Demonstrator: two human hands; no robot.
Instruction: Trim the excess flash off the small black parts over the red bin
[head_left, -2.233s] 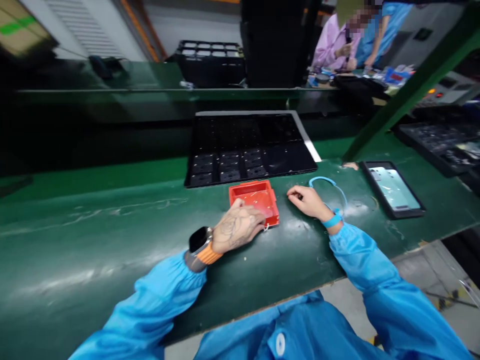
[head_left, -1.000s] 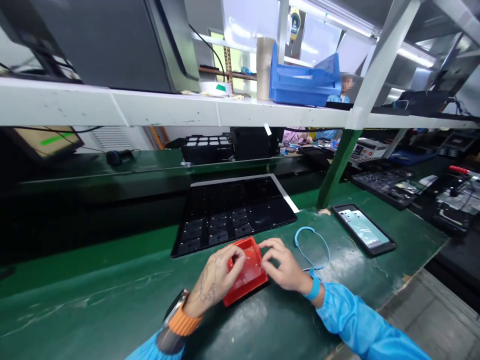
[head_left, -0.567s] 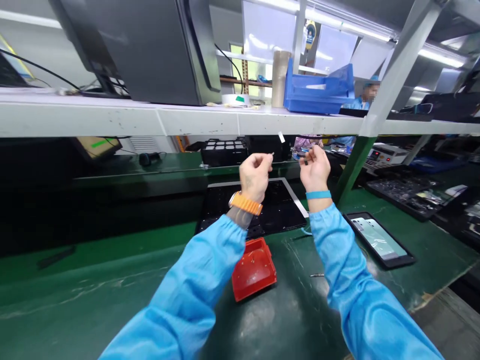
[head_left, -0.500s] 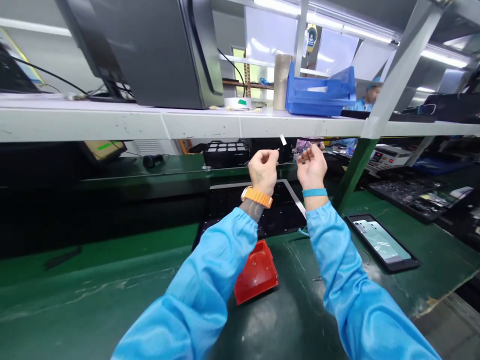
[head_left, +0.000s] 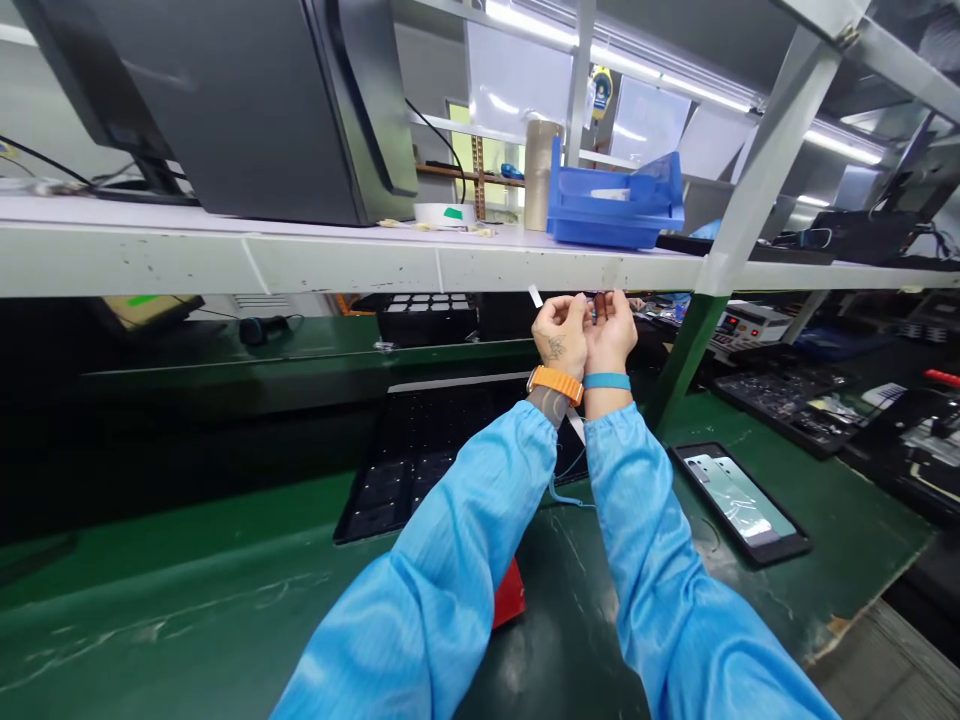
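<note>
My left hand (head_left: 562, 335), with an orange watch band, is closed in a pinch just below the shelf edge. Whatever sits between its fingertips is too small to make out. Right beside it, my right hand (head_left: 610, 332) has its fingers curled in, palm side partly showing, and what they hold is hidden. The two hands touch or nearly touch. A small white strip (head_left: 535, 296) shows just left of my left hand. Beneath my forearms lie a black compartment tray (head_left: 390, 470) and a thin blue cord (head_left: 566, 497). My left sleeve covers most of a red bin (head_left: 510, 598).
A white shelf edge (head_left: 337, 262) runs above my hands, carrying a blue bin (head_left: 615, 205), a tape roll (head_left: 541, 175) and a dark monitor (head_left: 247, 110). To the right, a post (head_left: 694, 345) rises beside a black tray (head_left: 784, 548) with phone-like panels (head_left: 739, 495).
My hands have come together from apart, the left one moving right towards the other. The view has shifted, and my left sleeve now covers most of the red bin.
</note>
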